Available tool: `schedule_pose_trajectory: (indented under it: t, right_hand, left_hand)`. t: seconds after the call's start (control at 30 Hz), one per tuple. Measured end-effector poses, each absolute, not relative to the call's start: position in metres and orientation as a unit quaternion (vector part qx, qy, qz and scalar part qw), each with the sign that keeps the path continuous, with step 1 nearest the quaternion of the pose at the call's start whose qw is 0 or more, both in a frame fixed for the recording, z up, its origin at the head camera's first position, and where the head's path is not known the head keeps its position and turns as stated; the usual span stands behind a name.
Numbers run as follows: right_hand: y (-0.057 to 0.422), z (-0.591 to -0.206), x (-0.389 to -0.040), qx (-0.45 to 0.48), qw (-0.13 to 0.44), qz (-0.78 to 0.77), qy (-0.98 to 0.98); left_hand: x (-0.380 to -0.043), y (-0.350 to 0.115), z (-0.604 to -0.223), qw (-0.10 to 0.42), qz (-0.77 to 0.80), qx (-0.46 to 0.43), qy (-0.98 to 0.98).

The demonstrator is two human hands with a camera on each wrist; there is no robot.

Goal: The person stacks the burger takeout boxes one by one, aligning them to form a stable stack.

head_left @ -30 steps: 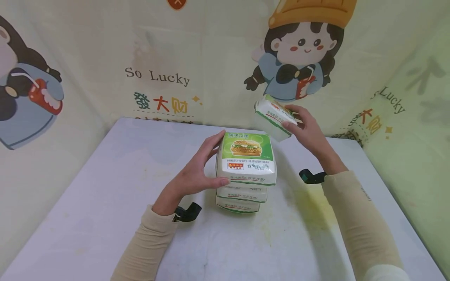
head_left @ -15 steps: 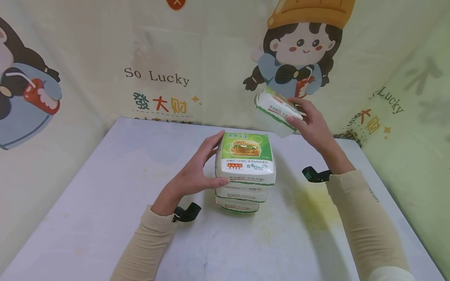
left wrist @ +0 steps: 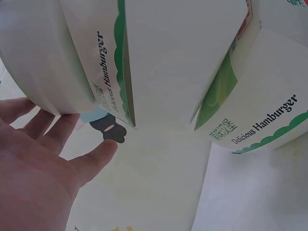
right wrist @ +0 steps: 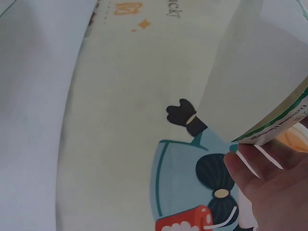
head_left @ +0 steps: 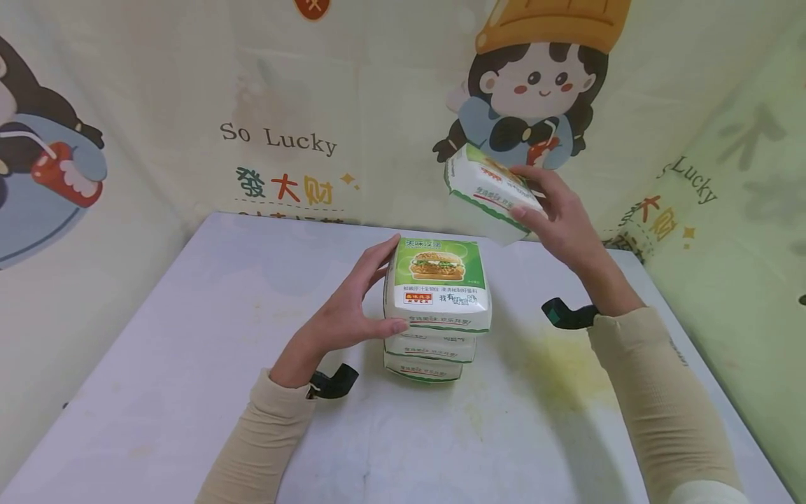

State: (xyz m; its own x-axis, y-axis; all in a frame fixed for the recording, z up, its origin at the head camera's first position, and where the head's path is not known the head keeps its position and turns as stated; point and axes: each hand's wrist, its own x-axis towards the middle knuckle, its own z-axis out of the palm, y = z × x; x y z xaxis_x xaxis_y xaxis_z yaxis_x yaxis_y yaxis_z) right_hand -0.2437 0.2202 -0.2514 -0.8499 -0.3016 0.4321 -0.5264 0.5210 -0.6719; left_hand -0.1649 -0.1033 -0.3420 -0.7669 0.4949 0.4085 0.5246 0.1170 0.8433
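Observation:
In the head view, three white and green burger boxes stand stacked, a burger picture on the lid of the top burger box (head_left: 437,287). The middle box (head_left: 431,348) and bottom box (head_left: 423,369) show below it. My left hand (head_left: 343,308) spans the top box's left side, thumb at the front corner and fingers towards the back. Fingertips of the left hand (left wrist: 38,159) meet a box edge in the left wrist view. Up behind the stack, my right hand (head_left: 563,227) pinches another burger box (head_left: 488,189), tilted and clear of the table. Its lid is partly hidden by the fingers.
The boxes stand on a white table (head_left: 264,280), which has a yellowish stain (head_left: 567,371) to the right. A printed cloth backdrop (head_left: 390,91) with cartoon figures rises behind the table and on both sides.
My right hand has lifted its burger box higher, still tilted. The left hand and the stack hold their place, apart from a slight shift of the whole head view.

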Motion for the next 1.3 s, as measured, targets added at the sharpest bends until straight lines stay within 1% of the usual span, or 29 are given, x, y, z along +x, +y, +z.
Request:
schedule_pose_trajectory:
  t: [0.3,0.73,0.97,1.3]
  right_hand:
    - [0.21,-0.24,-0.231,0.283,0.139,0.431,-0.846]
    - [0.198,-0.22,-0.204,0.35,0.143,0.401,-0.835]
    - [0.193,-0.211,-0.188,0.361,0.148,0.36,-0.847]
    - [0.191,-0.212,-0.175,0.371,0.13,0.329,-0.859]
  left_hand:
    - [-0.165,-0.104,-0.341,0.012,-0.57,-0.341,-0.747]
    - [-0.165,-0.101,-0.343,0.018,-0.606,-0.347,-0.716]
    - [-0.165,-0.101,-0.344,0.015,-0.609,-0.354,-0.709]
    - [-0.165,-0.099,-0.344,0.008,-0.61,-0.368,-0.701]
